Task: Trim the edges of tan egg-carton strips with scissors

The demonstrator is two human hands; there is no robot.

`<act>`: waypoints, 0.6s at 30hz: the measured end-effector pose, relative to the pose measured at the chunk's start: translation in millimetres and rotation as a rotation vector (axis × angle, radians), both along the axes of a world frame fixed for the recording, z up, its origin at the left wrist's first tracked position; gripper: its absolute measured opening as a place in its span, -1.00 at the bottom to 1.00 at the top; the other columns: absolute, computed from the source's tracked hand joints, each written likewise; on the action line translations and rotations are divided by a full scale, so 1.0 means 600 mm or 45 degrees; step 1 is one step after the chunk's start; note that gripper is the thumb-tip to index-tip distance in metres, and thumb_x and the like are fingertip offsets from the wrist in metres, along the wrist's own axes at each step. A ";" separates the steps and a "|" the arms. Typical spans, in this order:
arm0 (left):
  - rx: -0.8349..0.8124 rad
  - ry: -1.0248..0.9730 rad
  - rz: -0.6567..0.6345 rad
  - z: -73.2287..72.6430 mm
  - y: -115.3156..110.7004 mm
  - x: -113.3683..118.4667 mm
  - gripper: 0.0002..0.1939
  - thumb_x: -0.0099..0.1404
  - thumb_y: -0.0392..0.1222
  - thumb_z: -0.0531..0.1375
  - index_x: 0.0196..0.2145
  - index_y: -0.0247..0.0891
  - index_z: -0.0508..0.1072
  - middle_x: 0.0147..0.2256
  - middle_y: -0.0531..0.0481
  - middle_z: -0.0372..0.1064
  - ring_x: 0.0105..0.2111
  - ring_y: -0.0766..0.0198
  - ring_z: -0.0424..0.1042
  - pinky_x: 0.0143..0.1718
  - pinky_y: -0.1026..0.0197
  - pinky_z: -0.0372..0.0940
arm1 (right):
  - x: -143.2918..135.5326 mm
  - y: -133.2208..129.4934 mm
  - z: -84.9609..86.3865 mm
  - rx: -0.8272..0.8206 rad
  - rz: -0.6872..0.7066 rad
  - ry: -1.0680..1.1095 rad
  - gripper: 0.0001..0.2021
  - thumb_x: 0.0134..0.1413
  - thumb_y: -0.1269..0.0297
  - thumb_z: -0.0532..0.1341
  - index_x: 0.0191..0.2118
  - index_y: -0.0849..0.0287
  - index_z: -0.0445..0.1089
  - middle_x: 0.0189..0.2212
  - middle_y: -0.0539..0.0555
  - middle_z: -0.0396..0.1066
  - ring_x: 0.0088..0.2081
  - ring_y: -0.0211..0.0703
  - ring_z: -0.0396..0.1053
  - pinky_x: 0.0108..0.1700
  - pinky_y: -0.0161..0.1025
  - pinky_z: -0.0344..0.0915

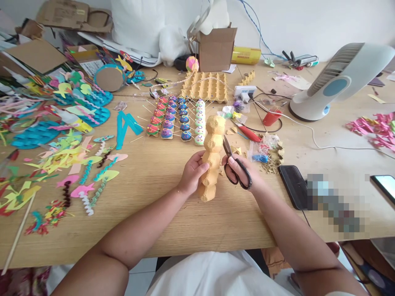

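Observation:
My left hand [194, 170] is closed around a strip of tan egg carton [212, 148], a row of several bumps held upright over the table. In my right hand [242, 170] is a pair of black-handled scissors [228, 153], its blades pointing up along the strip's right edge. Whether the blades touch the carton I cannot tell. Beyond the strip stand painted egg-carton caterpillars in red, purple [167, 119], dark blue [184, 119] and white-green [200, 123]. Farther back lies an uncut egg tray [205, 87].
Paper fish and coloured shreds [66, 148] cover the left side. Carton scraps [273, 158], a red cup [272, 116] and a dark phone [293, 187] lie to the right. A white fan [336, 82] stands at the back right, its cable crossing the table.

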State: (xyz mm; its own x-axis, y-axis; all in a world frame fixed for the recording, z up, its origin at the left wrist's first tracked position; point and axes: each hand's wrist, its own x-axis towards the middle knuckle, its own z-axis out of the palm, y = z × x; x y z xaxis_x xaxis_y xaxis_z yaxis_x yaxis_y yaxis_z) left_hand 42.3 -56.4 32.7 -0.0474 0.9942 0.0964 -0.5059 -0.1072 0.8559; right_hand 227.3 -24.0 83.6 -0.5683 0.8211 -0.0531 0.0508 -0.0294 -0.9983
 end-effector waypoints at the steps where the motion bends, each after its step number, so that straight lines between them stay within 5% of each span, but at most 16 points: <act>1: 0.001 -0.004 -0.003 0.001 0.000 0.000 -0.44 0.10 0.11 0.45 -0.04 -0.25 0.49 -0.27 -0.03 0.55 -0.33 0.27 0.49 -0.30 0.25 0.36 | -0.001 0.000 0.003 0.021 -0.025 -0.032 -0.55 0.29 -0.25 0.13 -0.26 0.09 0.25 -0.72 -0.20 0.09 -0.66 -0.34 0.02 -0.56 -0.32 -0.01; 9: -0.007 -0.034 -0.008 0.006 -0.002 0.001 -0.45 0.09 0.11 0.46 -0.06 -0.23 0.50 -0.30 -0.01 0.54 -0.35 0.29 0.48 -0.34 0.27 0.37 | -0.006 0.008 -0.003 0.102 -0.180 -0.180 -0.46 0.05 -0.33 0.30 -0.36 0.11 0.29 -0.65 -0.18 0.03 -0.60 -0.36 -0.05 -0.55 -0.30 -0.13; 18: -0.021 -0.049 -0.035 0.005 -0.004 0.002 -0.45 0.09 0.12 0.46 -0.05 -0.22 0.50 -0.30 -0.01 0.53 -0.36 0.29 0.48 -0.35 0.26 0.38 | -0.005 0.011 -0.001 0.179 -0.187 -0.220 -0.46 0.04 -0.34 0.29 -0.36 0.11 0.30 -0.61 -0.15 0.03 -0.55 -0.34 -0.04 -0.52 -0.30 -0.11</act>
